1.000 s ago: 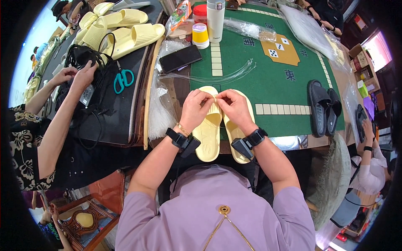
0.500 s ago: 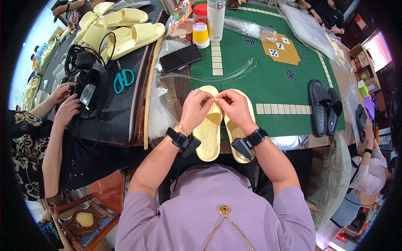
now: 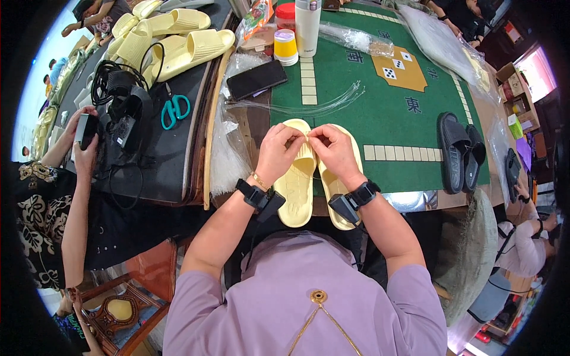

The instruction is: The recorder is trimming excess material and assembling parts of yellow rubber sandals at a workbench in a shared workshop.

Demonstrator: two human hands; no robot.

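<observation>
Currently left hand (image 3: pixel 279 151) and right hand (image 3: pixel 335 151) are pinching together over yellow slippers (image 3: pixel 300 184); foam probably light, bendy; gripping straps seems best

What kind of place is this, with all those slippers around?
Likely a small workshop for packing slippers. Both hands work on a yellow slipper pair on a green game table, beside clear plastic bags and more yellow slippers.
</observation>
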